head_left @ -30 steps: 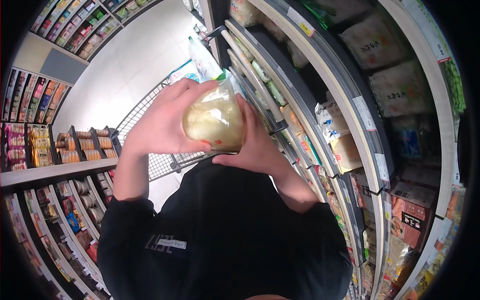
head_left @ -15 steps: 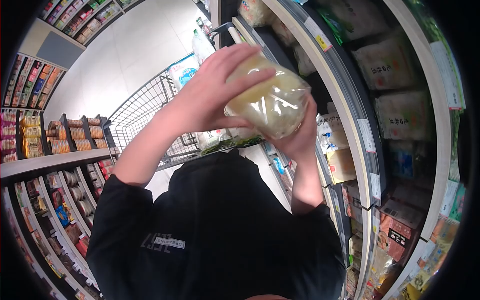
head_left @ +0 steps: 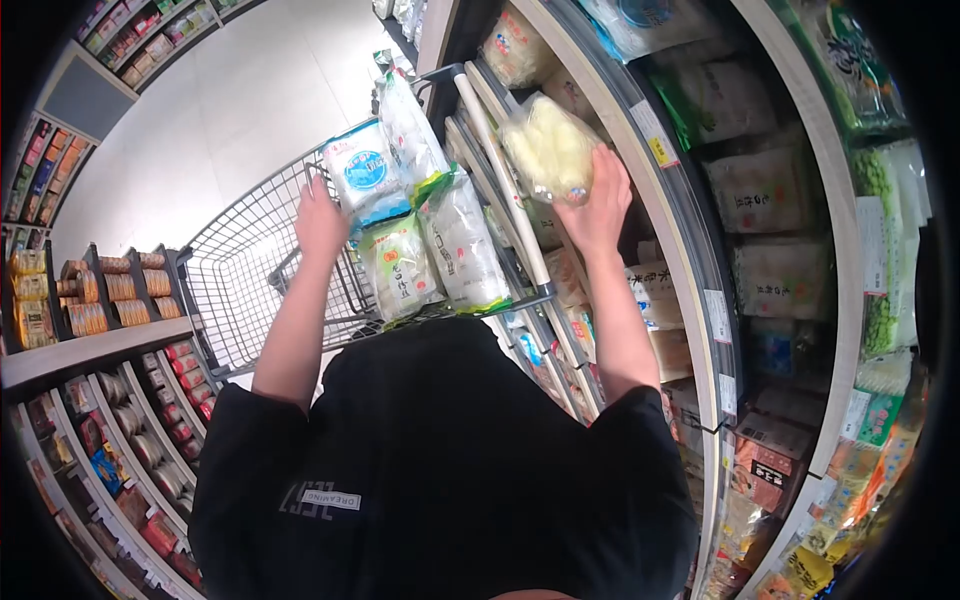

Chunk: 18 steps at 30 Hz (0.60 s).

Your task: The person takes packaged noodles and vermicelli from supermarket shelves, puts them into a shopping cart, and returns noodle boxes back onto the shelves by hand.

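Observation:
A clear bag of pale yellow food [head_left: 552,145] rests in my right hand [head_left: 600,200], whose fingers are around its lower right side, beside the shelf. My left hand [head_left: 320,218] is over the wire cart [head_left: 235,265], with nothing visible in it and its fingers loosely extended. Next to that hand, a blue and white bag [head_left: 364,172] stands in the cart. A green and white bag [head_left: 398,268] and a white bag with green edges [head_left: 463,245] lie nearer my body, with another white bag [head_left: 410,125] beyond.
On the right, a curved shelf edge [head_left: 655,135] with price tags fronts rows of bagged goods [head_left: 760,190]. Packaged goods [head_left: 120,300] fill the shelves on the left. Pale floor tiles [head_left: 260,80] show beyond the cart.
My left hand has let go of the pale yellow bag and moved left over the cart. My right hand has carried the bag toward the right shelf. More of the cart's bags show.

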Tool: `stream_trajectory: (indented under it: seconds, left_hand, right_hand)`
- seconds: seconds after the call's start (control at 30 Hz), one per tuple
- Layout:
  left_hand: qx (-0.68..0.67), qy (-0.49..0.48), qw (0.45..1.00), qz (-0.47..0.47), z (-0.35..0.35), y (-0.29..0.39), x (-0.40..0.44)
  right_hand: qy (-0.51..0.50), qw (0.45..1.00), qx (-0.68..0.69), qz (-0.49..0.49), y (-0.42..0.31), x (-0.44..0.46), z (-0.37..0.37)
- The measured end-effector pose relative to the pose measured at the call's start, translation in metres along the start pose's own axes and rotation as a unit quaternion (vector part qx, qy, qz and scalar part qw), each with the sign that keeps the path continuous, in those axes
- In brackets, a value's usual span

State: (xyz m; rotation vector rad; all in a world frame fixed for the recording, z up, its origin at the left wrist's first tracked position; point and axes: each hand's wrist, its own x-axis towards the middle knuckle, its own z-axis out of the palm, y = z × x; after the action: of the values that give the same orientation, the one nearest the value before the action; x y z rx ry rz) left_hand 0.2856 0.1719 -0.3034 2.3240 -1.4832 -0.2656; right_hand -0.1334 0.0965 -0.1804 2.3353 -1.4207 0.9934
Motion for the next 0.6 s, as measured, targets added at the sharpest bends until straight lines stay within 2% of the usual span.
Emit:
stream_trajectory:
  seconds: [0.07,0.1,0.27,0.5,0.6]
  left_hand:
    - [0.092,-0.057,0.994,-0.013,-0.001,-0.019,0.011]
    - [0.033,-0.116,0.992,-0.044,-0.017,-0.014,0.013]
    - [0.007,-0.073,0.997,-0.032,-0.017,-0.023,0.030]
    - [-0.003,-0.094,0.996,-0.011,-0.014,-0.039,0.056]
    - [-0.021,-0.101,0.995,-0.012,-0.019,-0.038,0.062]
  right_hand:
    - [-0.007,1.000,0.020,0.013,0.008,0.015,0.023]
    - [0.003,1.000,0.016,-0.001,0.013,0.021,0.033]
    - [0.027,0.990,0.070,0.116,0.020,0.029,0.076]
    - [0.009,0.956,0.066,0.286,0.045,0.019,0.117]
    - [-0.006,0.899,0.113,0.422,0.057,0.019,0.118]
